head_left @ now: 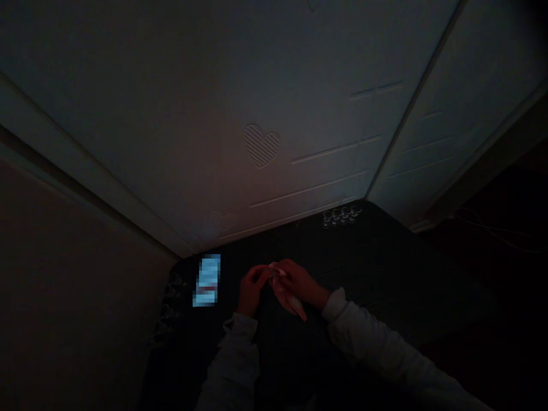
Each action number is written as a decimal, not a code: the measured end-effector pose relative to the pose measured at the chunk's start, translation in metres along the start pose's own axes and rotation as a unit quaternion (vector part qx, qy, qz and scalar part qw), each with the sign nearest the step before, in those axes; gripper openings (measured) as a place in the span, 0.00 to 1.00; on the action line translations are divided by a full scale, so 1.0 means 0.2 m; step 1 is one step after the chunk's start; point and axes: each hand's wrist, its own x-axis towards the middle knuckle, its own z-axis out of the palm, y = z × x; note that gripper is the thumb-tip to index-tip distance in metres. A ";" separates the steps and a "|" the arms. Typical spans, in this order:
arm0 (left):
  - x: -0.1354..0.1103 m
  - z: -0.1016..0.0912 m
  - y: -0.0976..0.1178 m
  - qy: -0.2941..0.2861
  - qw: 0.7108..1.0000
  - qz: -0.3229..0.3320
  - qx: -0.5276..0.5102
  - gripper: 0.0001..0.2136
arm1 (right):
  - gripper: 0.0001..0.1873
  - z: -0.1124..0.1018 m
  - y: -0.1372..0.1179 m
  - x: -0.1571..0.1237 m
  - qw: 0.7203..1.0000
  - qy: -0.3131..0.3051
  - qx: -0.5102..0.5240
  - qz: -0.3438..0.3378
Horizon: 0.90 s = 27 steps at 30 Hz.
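In dim light, a pinkish cloth (pixel 287 299) is bunched between my two hands above the dark table. The fingers of my left hand (pixel 250 290) close on its upper end from the left. My right hand (pixel 302 282) grips the same end from the right, its fingers curled over the fabric. One loose end of the cloth dangles below, toward the lower right. A small pale glint shows where the fingertips meet, but whether something is inside the cloth I cannot make out.
A lit, blurred-out screen (pixel 207 280) stands left of my hands. Several small stemmed glasses (pixel 342 216) line the dark table's (pixel 385 274) back edge; more dim glasses (pixel 166 313) line its left edge. Behind rises a pale panel (pixel 205 142) with embossed hearts.
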 end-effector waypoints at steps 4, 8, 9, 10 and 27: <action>0.00 0.00 -0.01 -0.009 1.000 0.009 -0.003 0.11 | 0.13 0.01 -0.02 0.00 0.998 -0.008 -0.060 0.030; -0.01 0.00 -0.01 -0.016 1.000 0.014 0.006 0.11 | 0.11 0.02 -0.06 0.00 0.987 -0.018 -0.144 0.065; -0.01 0.00 -0.01 -0.018 1.000 0.014 0.007 0.11 | 0.11 0.01 -0.08 0.00 0.984 -0.022 -0.161 0.075; -0.01 0.00 -0.01 -0.019 1.000 0.013 0.010 0.10 | 0.10 0.01 -0.09 0.00 0.981 -0.025 -0.174 0.084; -0.01 0.02 -0.01 0.003 1.000 0.009 0.015 0.12 | 0.12 -0.01 -0.04 0.01 0.991 -0.001 -0.066 0.113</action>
